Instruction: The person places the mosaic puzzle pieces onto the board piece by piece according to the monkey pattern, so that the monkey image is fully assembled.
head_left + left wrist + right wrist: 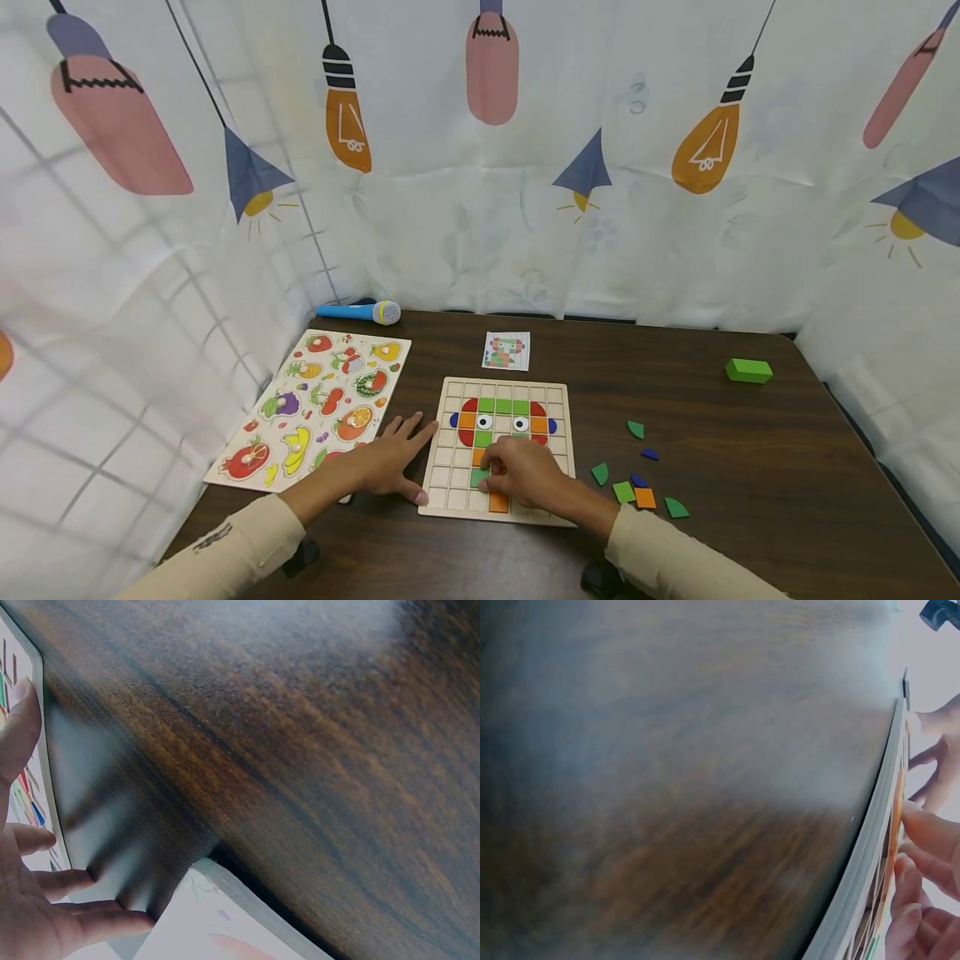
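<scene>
A wooden grid board (450, 392) lies on the table, with coloured tiles set in it as a face-like figure with two eyes. My right hand (528, 473) is over its lower middle, fingers curled, thumb and index fingertip at a green tile (478, 477) below an orange one. In the right wrist view the right hand's fingertips (911, 817) are down at the board's surface; the palm hides part of the grid. My left hand (393, 458) is spread at the board's left edge, thumb at the lower left corner. In the left wrist view the left hand's fingers (105, 924) look straight and hold nothing.
A fruit-picture board (322, 400) lies on the left, near my left forearm. A small pattern card (507, 351) is behind the grid board. Loose green, blue and orange pieces (644, 498) lie to the right, a green block (748, 371) farther back. A toy microphone (360, 312) lies back left.
</scene>
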A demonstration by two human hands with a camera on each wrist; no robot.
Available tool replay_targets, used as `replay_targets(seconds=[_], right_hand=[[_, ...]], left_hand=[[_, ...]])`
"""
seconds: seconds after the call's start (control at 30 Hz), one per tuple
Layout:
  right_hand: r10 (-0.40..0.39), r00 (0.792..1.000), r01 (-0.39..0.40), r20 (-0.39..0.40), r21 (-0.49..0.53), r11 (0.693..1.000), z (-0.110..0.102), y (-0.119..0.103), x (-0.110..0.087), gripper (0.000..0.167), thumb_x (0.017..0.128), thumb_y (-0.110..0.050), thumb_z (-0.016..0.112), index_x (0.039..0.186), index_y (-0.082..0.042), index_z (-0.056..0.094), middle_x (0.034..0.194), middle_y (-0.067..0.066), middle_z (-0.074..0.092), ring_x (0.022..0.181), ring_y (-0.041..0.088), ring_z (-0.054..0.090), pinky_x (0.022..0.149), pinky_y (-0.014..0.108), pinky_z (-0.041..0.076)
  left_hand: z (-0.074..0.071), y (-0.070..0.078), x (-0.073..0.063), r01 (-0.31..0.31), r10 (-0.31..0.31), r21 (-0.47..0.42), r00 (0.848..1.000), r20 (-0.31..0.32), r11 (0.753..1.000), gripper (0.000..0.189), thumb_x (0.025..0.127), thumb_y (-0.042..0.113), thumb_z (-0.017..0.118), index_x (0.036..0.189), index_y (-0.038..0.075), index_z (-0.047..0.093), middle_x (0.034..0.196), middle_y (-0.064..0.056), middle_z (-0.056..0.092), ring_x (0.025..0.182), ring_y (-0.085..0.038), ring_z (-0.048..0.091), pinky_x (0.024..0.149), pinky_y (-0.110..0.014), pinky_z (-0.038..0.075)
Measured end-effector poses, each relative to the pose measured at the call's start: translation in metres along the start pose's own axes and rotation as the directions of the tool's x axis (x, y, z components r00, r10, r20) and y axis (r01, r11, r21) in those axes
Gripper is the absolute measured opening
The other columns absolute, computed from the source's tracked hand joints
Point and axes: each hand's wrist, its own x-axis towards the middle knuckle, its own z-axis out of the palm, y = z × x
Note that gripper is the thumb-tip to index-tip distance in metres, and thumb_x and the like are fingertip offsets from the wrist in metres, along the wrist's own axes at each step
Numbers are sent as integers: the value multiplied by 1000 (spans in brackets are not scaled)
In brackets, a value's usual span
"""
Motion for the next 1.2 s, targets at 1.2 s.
replay_targets(seconds=[1.2], right_hand=[[-146, 954, 80, 262, 247, 966, -94, 118, -114, 27, 88, -35, 77, 110, -19, 76, 98, -6, 63, 68, -5, 50, 58, 19, 48]], left_hand=[[-2, 1, -1, -6, 6, -12, 1000, 18, 1000, 108, 76, 52, 83, 159, 13, 27, 165, -23, 19, 148, -54, 18, 110, -67, 34]])
